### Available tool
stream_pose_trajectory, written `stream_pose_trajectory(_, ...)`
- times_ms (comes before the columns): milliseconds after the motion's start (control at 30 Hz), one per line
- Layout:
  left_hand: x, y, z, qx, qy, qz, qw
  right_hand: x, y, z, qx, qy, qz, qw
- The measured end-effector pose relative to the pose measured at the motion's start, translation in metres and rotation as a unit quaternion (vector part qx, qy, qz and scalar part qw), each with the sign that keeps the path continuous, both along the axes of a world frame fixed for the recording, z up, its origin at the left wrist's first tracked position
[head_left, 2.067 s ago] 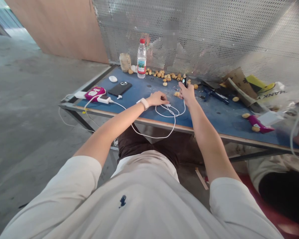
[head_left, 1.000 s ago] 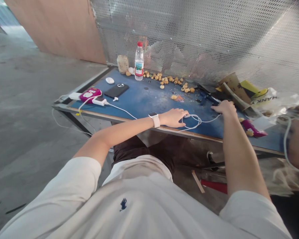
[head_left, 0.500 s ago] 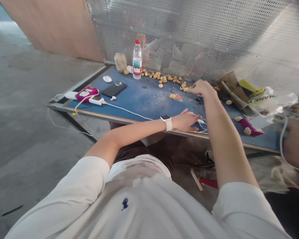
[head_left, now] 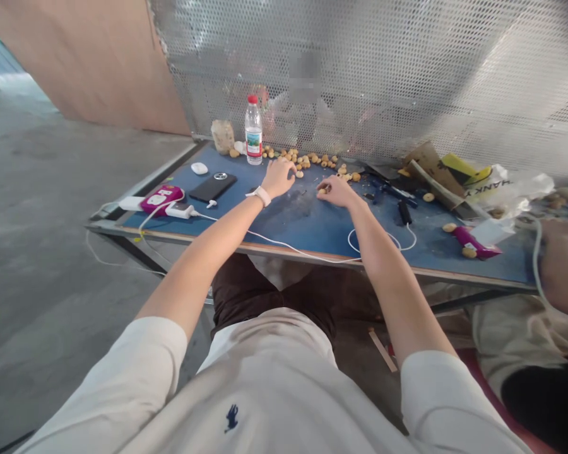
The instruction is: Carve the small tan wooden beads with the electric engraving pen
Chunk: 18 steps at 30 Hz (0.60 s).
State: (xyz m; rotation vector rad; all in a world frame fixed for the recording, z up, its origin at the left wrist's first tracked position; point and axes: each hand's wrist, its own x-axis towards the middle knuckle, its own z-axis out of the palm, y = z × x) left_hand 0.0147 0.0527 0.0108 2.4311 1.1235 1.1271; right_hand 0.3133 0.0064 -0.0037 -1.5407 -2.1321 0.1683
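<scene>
My left hand (head_left: 280,178), with a white-strapped watch on the wrist, is over the blue table (head_left: 284,221) beside the row of small tan round pieces (head_left: 312,159). Its fingers are curved and apart, and nothing shows between them. To its right, my right hand (head_left: 336,191) has its fingers bent around a small tan piece (head_left: 322,190). A clear bottle with a red cap (head_left: 254,135) stands upright behind my left hand. A black phone (head_left: 213,187) lies to the left of that hand.
A magenta power strip (head_left: 159,199) and white cable lie at the left. Cardboard (head_left: 436,176), plastic packaging (head_left: 515,189) and a magenta packet (head_left: 476,243) are at the right. Another person's arm (head_left: 565,268) reaches in at the right edge. A mesh panel stands behind.
My left hand has moved from the front edge back and left toward the tan pieces. My right hand has come left and nearer. A black cable end now shows on the right.
</scene>
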Motion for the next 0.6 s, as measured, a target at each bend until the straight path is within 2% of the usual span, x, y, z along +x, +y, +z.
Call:
stream_pose_trajectory(67,-0.003,-0.001,-0.006,0.005,-0.008,0.034,0.999,-0.001,0.0,0.0,0.028,0.029,0.02,0.999)
stream_pose_trajectory(133,-0.004,-0.008,-0.007,0.012,-0.007,0.039,0.999,-0.008,-0.001,0.0,0.047,0.061,0.034,0.996)
stream_pose_trajectory(200,-0.003,-0.018,-0.005,0.01,-0.01,0.012,1.0,-0.022,-0.004,0.001,0.062,0.086,0.051,0.993)
stream_pose_trajectory(367,0.003,-0.036,0.0,-0.075,-0.035,-0.101,0.991,-0.06,-0.015,0.0,0.12,0.099,0.089,0.984)
stream_pose_trajectory(500,0.005,-0.04,0.0,-0.107,-0.077,-0.11,0.985,-0.072,-0.02,-0.003,0.147,0.09,0.095,0.98)
stream_pose_trajectory(600,0.006,-0.039,-0.001,-0.141,-0.11,-0.111,0.977,-0.069,-0.018,-0.004,0.136,0.089,0.096,0.982)
